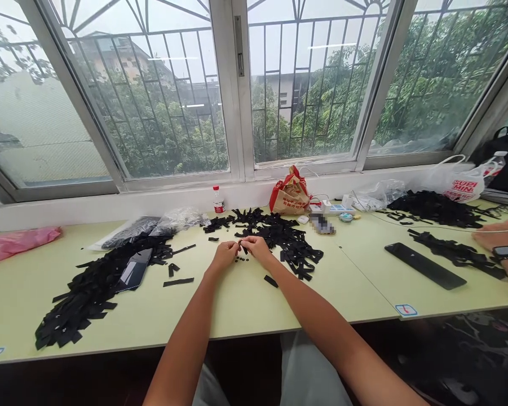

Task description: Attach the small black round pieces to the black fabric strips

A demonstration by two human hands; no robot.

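Black fabric strips lie all over the pale green bench (245,304), and both hands meet over it near the picture's centre. The left hand (225,255) and the right hand (256,248) are drawn together, fingertips pinched on one small black strip (242,246) held between them just above the bench top. Directly below the fingers, at 6 o'clock from the hands, a few tiny black round pieces (240,259) sit on the bench.

At 1 o'clock from the hands spreads a loose heap of strips (279,234); a single strip (271,281) lies at 5 o'clock, near the right forearm. At 8 o'clock a long pile of strips (88,293) runs toward the bench's near edge, with a dark flat phone-like slab (134,269) resting on it. Another lone strip (178,281) lies between that pile and the left forearm.

At 12 o'clock, against the window sill, stand a small bottle with a red cap (218,198) and a red and tan bag (290,194). At 9 o'clock, far off, lies a pink plastic bag (17,241).

At 3 o'clock a long black flat bar (425,266) lies on the bench, and beyond it another person's hand (493,237), with a watch on the wrist, rests among more strips.
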